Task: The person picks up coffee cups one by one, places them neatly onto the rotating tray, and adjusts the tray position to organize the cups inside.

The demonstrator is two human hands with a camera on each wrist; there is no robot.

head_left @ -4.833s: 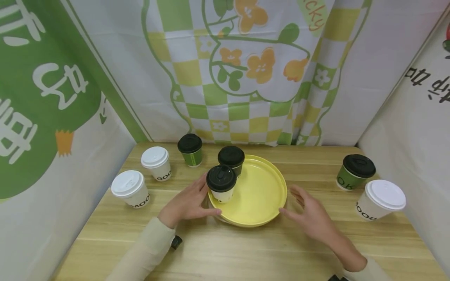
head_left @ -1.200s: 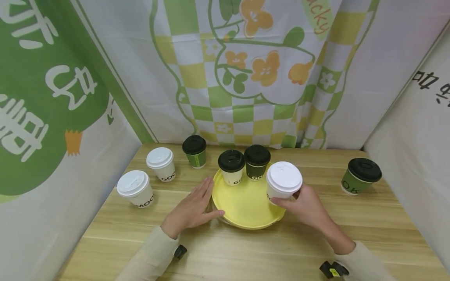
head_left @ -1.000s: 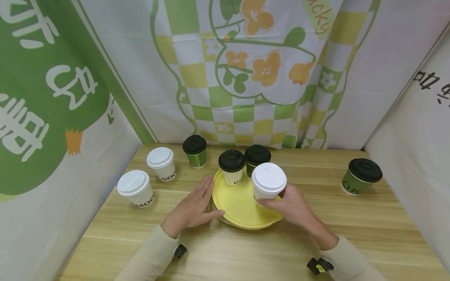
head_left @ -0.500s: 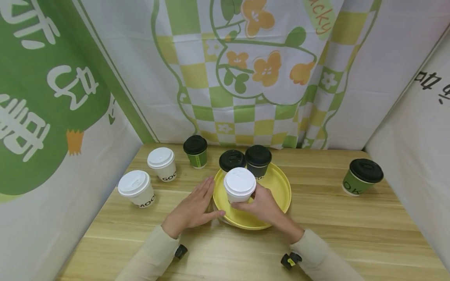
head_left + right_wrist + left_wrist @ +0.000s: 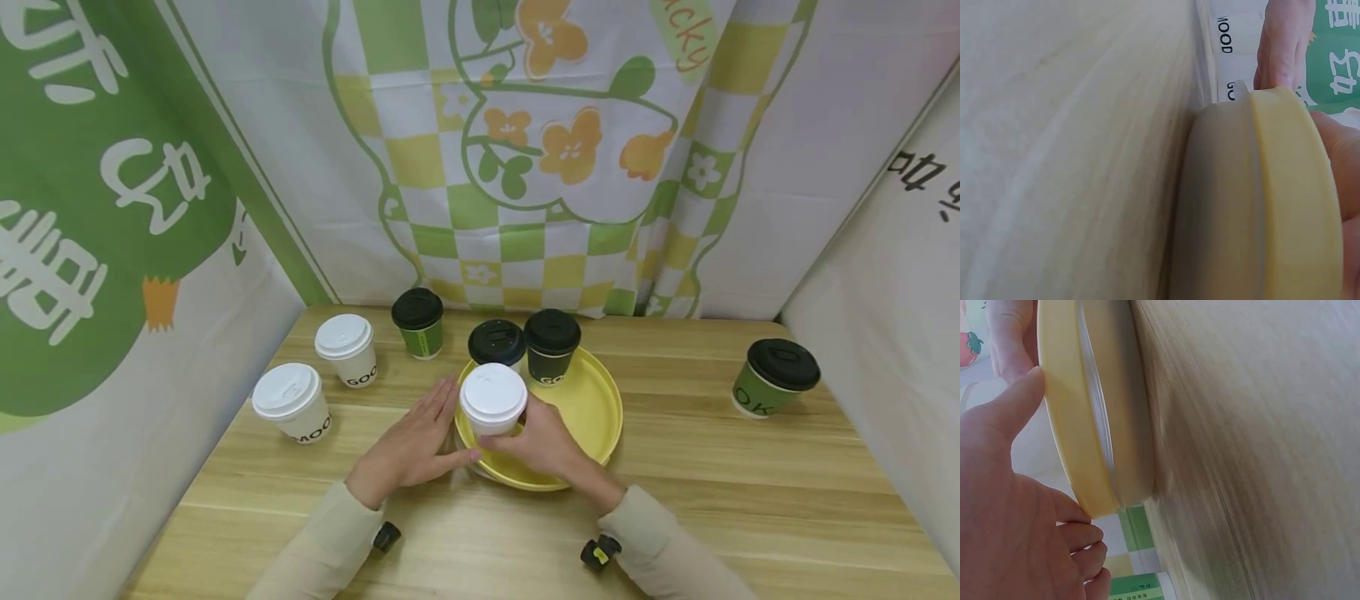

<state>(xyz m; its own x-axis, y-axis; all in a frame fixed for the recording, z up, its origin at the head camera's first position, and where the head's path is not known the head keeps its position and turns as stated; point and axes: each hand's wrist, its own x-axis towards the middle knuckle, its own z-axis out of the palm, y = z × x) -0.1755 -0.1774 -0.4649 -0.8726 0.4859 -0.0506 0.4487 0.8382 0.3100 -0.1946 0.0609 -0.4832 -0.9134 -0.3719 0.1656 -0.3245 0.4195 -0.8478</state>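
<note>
My right hand [image 5: 551, 442] grips a paper cup with a white lid [image 5: 493, 393] over the left front part of a round yellow tray [image 5: 596, 408]. At the tray's left edge my left hand [image 5: 408, 450] lies with fingers extended; in the left wrist view its thumb and fingertips touch the yellow rim [image 5: 1072, 431]. Two black-lidded cups stand at the back of the tray: a dark one [image 5: 551, 350] and a pale one [image 5: 497, 340], the latter partly hidden behind the held cup. From the right wrist view, the tray's side [image 5: 1294, 200] hides the gripped cup.
On the wooden table [image 5: 675, 533], two white-lidded cups, one nearer [image 5: 291, 404] and one farther [image 5: 347, 350], stand to the left. A green black-lidded cup [image 5: 417, 323] is behind them, another green cup [image 5: 776, 377] far right. Printed cloth [image 5: 510, 167] walls enclose the table.
My right hand has brought the white-lidded cup from the right side of the table leftward over the tray. The black-lidded cups have shifted round with the tray since the oldest frame. My left hand stays beside it.
</note>
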